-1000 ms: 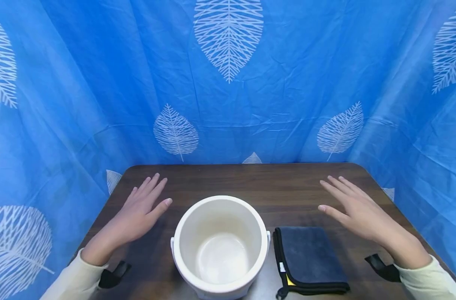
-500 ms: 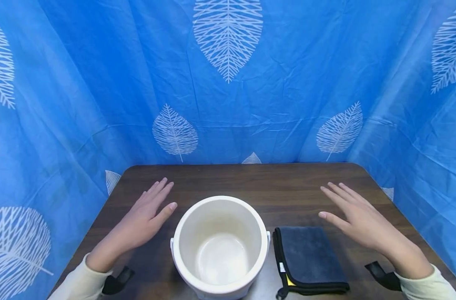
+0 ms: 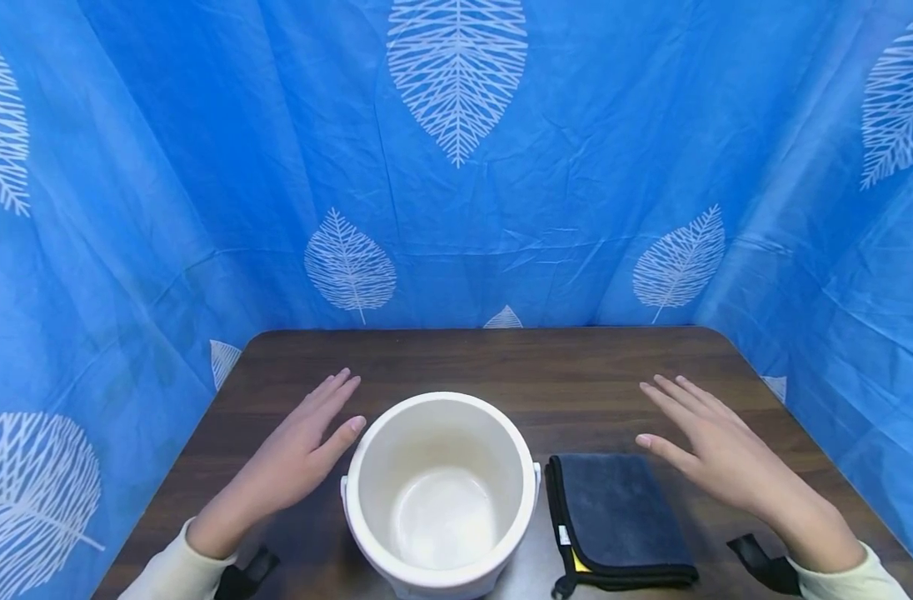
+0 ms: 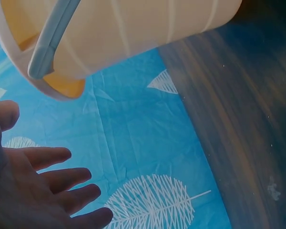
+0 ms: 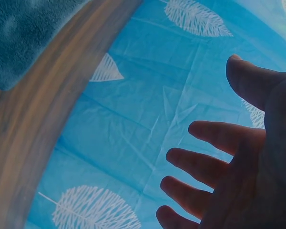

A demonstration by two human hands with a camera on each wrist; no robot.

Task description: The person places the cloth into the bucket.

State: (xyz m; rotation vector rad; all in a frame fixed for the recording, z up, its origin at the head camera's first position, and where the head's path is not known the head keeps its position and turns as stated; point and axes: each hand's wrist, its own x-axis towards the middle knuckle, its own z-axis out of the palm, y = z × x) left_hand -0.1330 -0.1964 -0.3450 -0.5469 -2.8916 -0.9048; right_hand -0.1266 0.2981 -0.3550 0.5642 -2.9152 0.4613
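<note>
A white bucket [image 3: 359, 533] stands upright on the table in the middle of the head view, its inside bare. To its right lies a folded dark grey cloth [image 3: 621, 508] with black edging, a small white tag and a bit of yellow at one corner. My left hand [image 3: 295, 454] hovers left of the bucket, fingers straight and thumb spread, touching nothing. The left wrist view shows the bucket's side and grey-looking handle [image 4: 52, 40] apart from the fingers. Beyond the cloth, to its right, my right hand [image 3: 726, 446] is held with straight fingers and holds nothing.
The dark wood-grain table [image 3: 501, 358] has rounded far corners. A blue curtain [image 3: 576, 167] with white leaf prints hangs behind it and along both sides. Black straps [image 3: 764, 562] circle the wrists near the pale sleeves.
My left hand has moved right and nearer to me, closer to the bucket. The right hand has come slightly nearer too. Bucket and cloth have stayed in place.
</note>
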